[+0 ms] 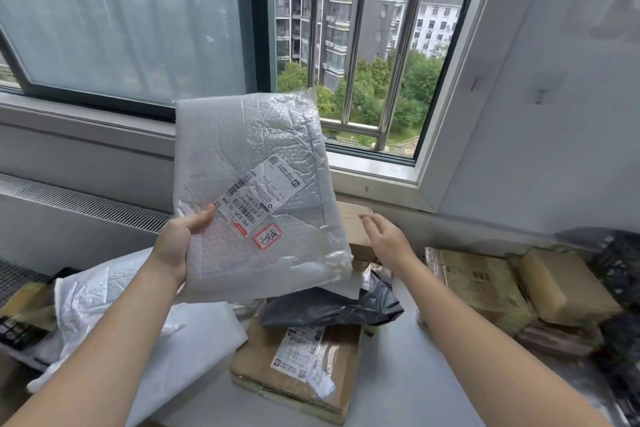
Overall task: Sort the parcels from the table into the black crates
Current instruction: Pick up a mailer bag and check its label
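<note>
At the centre of the frame our left hand (176, 246) holds a bubble-wrap parcel (256, 149) raised above the desk (398, 374). The thumb presses on its front beside the shipping label (259, 194), and the fingers are hidden behind it. Our right hand (384, 236), right of centre, is loosely spread with nothing in it, over a small cardboard box (358, 234) that the parcel half covers; we cannot tell whether it touches. Below lie a black bag (332, 308) and a flat carton (263, 364), its label too blurred to read. The parcels (568, 291) at the right edge are perhaps tape-wrapped, smeared by the lens.
</note>
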`<state>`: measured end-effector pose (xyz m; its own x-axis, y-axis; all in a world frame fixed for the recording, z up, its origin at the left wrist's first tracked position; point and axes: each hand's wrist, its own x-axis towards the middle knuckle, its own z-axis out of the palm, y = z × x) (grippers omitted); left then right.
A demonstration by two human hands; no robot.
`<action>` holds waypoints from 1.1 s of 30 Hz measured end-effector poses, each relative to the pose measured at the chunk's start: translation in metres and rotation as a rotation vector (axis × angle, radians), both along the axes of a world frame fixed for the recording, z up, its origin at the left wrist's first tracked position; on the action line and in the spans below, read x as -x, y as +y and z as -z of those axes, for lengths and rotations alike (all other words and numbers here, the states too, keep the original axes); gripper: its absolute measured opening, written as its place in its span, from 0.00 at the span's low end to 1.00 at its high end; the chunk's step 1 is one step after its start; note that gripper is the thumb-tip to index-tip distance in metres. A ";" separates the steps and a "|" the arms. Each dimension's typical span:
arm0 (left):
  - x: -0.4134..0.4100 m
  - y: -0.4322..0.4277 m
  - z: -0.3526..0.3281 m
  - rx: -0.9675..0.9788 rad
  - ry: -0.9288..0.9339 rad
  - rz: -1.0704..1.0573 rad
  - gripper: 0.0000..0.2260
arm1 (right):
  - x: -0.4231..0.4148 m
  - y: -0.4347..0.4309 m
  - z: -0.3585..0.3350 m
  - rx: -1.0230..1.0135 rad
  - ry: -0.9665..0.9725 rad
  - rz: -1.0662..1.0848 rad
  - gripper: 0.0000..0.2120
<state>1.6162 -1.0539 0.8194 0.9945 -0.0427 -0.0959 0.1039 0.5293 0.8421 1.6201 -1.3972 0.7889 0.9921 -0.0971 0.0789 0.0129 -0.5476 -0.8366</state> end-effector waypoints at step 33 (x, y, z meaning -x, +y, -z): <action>0.023 -0.167 -0.043 -0.622 -0.234 0.039 0.51 | 0.054 -0.084 -0.060 -0.280 -0.075 0.302 0.10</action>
